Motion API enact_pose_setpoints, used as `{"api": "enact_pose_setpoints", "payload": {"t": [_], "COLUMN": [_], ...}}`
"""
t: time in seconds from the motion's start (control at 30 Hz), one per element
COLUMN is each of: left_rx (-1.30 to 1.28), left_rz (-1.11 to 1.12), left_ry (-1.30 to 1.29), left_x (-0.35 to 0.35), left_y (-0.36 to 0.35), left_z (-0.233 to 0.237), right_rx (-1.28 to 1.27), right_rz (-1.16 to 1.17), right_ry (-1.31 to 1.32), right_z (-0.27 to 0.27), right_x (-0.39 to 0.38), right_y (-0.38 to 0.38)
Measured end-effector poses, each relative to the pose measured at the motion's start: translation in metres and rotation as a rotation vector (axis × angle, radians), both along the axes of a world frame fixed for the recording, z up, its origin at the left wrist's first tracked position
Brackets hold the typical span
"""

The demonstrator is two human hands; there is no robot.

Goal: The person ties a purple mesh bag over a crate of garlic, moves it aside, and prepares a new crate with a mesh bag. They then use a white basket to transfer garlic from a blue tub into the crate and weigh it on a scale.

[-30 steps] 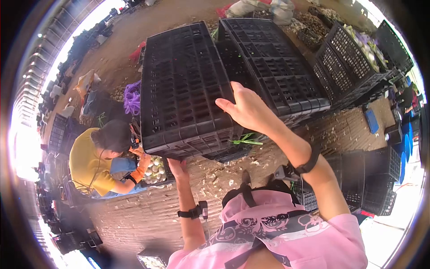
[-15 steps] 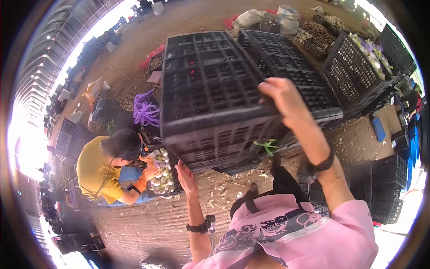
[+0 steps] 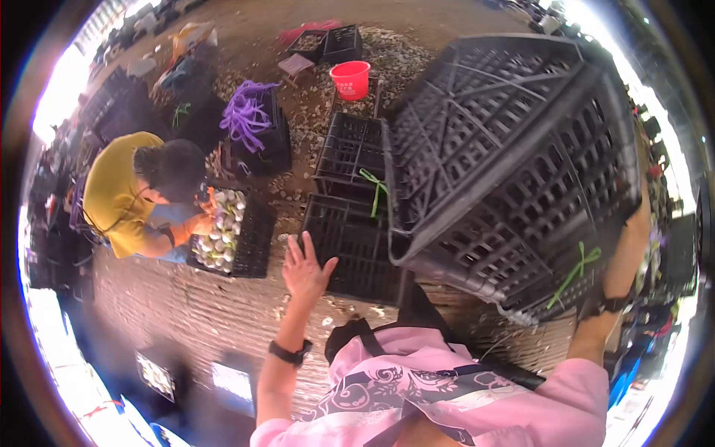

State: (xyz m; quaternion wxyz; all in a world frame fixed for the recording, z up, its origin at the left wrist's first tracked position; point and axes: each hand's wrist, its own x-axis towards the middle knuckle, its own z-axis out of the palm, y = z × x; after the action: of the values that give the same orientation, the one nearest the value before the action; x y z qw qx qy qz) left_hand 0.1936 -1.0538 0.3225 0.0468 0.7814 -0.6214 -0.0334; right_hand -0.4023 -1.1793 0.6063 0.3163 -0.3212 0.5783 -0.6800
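A large black crate (image 3: 514,164) is tilted at the right, its ribbed underside and slatted side showing. My right forearm (image 3: 624,261) runs up along its right edge; the hand itself is hidden behind the crate. My left hand (image 3: 307,270) is open with fingers spread, apart from the tilted crate, beside the left edge of a low black crate (image 3: 350,242). Another black crate (image 3: 350,149) lies beyond that one. Green ties hang on the tilted crate (image 3: 575,276) and near its left edge (image 3: 375,190).
At left, a person in a yellow top (image 3: 123,186) handles white bulbs in a crate (image 3: 253,238). Purple strips (image 3: 247,118) lie on a dark stack. A red bucket (image 3: 350,80) and a small stool (image 3: 295,65) stand farther back.
The large crate has moved right and tilted, exposing the low crates and the red bucket. My left hand has come away from the crates; my right hand has passed out of sight behind it.
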Motion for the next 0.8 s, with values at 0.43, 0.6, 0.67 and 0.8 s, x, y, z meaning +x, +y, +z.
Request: {"api": "enact_pose_setpoints", "payload": {"t": [0.43,0.6,0.67,0.8], "left_rx": [0.266,0.215,0.196,0.244], "left_rz": [0.128,0.222,0.236,0.266], "left_ry": [0.254,0.261,0.207,0.116], "left_x": [0.003,0.006,-0.012,-0.023], "left_y": [-0.007,-0.009,-0.019,-0.03], "left_z": [0.021,0.001,0.013,0.027], "right_rx": [0.469,0.559,0.579,0.527], "right_rz": [0.32,0.5,0.47,0.395], "right_ry": [0.161,-0.231,-0.163,-0.145], "right_z": [-0.038,-0.122,-0.168,-0.252], "right_x": [-0.121,-0.061,-0.057,-0.013], "right_y": [-0.222,-0.301,-0.325,-0.366]}}
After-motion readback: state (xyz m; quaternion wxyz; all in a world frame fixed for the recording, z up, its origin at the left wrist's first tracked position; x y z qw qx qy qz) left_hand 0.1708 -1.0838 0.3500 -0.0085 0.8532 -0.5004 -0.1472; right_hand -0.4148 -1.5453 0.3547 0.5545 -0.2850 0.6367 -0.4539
